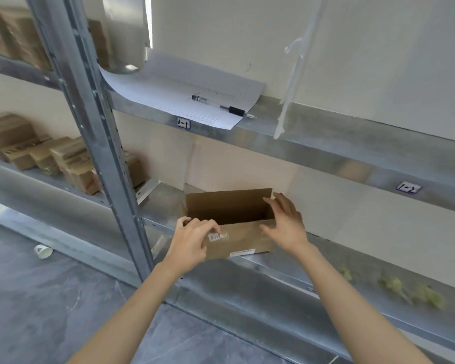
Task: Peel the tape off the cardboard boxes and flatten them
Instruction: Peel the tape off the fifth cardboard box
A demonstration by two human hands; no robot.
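Note:
An open brown cardboard box [237, 240] stands on the lower metal shelf [286, 269], its back flap raised and its hollow inside showing. A white logo and a white label strip mark its front face. My left hand [192, 243] grips the box's front left corner, fingers curled over the top edge beside the logo. At the box's right end my right hand [284, 222] holds the wall, with thumb low on the front and fingers up at the flap's corner. Clear tape on the box is hard to make out.
Metal racking surrounds the box: an upright post [111, 158] at left and an upper shelf [273, 137] with a paper sheet [184, 90] and pen [223, 106]. More cardboard boxes [45, 153] sit on the left shelves. A paper cup [43, 251] lies on the grey floor.

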